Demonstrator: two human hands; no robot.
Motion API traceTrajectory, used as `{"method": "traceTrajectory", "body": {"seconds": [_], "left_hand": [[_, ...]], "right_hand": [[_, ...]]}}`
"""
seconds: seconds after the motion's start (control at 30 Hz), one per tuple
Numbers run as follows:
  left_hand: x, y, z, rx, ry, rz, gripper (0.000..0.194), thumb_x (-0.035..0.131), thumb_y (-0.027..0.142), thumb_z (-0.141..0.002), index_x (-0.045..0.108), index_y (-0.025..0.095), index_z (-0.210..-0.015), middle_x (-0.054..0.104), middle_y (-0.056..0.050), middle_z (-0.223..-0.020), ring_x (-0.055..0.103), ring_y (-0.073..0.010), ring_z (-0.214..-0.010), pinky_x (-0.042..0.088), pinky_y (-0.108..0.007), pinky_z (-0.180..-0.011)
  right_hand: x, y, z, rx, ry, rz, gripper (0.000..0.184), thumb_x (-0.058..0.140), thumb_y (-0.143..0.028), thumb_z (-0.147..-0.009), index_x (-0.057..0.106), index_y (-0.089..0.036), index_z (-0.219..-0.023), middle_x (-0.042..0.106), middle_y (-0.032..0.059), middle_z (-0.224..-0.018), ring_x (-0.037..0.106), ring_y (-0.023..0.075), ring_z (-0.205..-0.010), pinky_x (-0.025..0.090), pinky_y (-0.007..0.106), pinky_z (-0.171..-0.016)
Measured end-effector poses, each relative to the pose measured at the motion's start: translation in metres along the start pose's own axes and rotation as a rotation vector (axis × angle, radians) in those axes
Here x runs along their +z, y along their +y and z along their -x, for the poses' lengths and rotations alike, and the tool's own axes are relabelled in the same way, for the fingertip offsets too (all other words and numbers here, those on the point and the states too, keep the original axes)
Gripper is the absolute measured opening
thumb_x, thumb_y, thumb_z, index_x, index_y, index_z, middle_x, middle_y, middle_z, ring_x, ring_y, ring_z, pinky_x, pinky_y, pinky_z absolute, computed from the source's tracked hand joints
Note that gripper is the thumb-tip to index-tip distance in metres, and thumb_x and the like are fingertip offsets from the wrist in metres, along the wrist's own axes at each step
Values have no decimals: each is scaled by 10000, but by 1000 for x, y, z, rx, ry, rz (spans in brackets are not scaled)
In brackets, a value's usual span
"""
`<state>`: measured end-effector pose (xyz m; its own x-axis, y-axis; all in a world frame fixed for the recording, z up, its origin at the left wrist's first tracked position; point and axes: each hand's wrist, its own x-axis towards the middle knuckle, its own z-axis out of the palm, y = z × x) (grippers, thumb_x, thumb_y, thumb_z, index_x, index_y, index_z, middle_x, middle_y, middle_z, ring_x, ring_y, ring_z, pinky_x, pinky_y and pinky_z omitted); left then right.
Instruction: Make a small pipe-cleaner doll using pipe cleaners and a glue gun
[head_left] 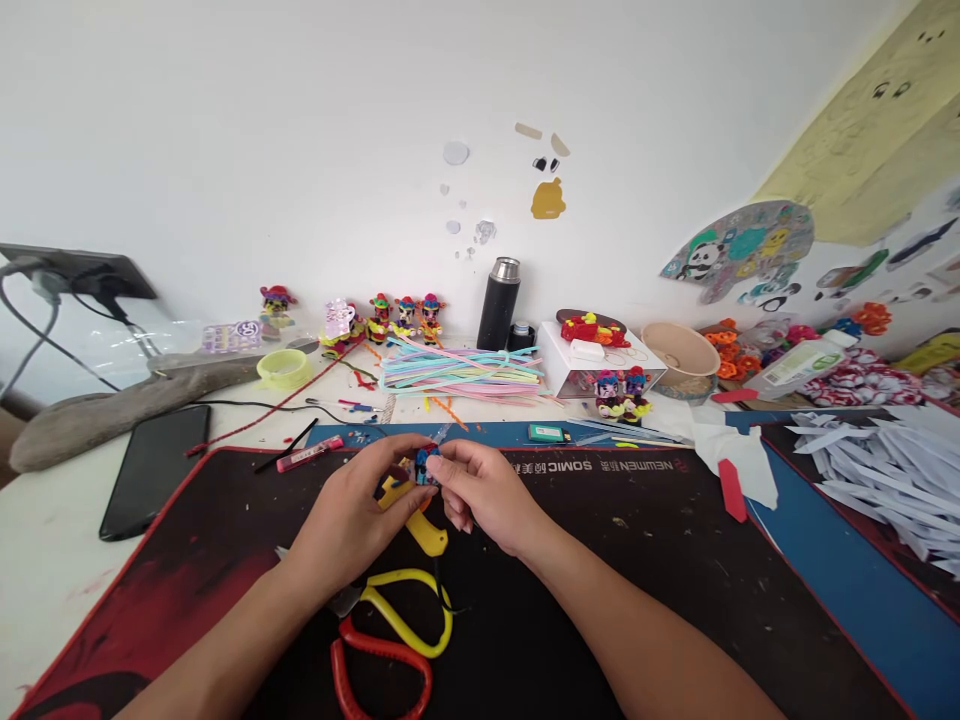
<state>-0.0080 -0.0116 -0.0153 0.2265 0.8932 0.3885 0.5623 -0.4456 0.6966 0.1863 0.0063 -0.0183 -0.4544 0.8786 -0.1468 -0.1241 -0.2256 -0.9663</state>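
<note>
A small blue-and-dark fuzzy figure point(426, 465), much like a pipe-cleaner doll, is held between my two hands above the dark mat. My left hand point(361, 498) pinches it from the left with thumb and fingers. From the right, my right hand point(487, 490) grips it with thumb and forefinger, its other fingers curled. The fingers cover much of the figure. Beneath the hands lies a yellow tool point(429, 535) with a black cord, probably a glue gun, partly hidden. Nearer to me, scissors point(405, 625) with one yellow and one red handle rest on the mat.
Pastel pipe cleaners point(461, 368) lie behind the hands, near a black thermos point(499, 305). Several finished dolls point(405, 315) stand along the wall. A phone point(154, 475) is at left; white paper strips point(877, 480) pile up at right. A glue stick-like pink tube point(309, 453) lies beyond my left hand.
</note>
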Motion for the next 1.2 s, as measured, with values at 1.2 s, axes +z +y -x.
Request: {"method": "traceTrajectory", "body": {"seconds": [1.2], "left_hand": [[7, -3, 3, 9, 36, -54, 346, 699, 425, -961, 677, 252, -1260, 808, -67, -1130, 780, -245, -898, 636, -387, -848]], "right_hand": [[5, -1, 0, -12, 67, 24, 468, 740, -657, -869, 566, -222, -880, 471, -113, -518, 424, 82, -369, 283, 215, -373]]}}
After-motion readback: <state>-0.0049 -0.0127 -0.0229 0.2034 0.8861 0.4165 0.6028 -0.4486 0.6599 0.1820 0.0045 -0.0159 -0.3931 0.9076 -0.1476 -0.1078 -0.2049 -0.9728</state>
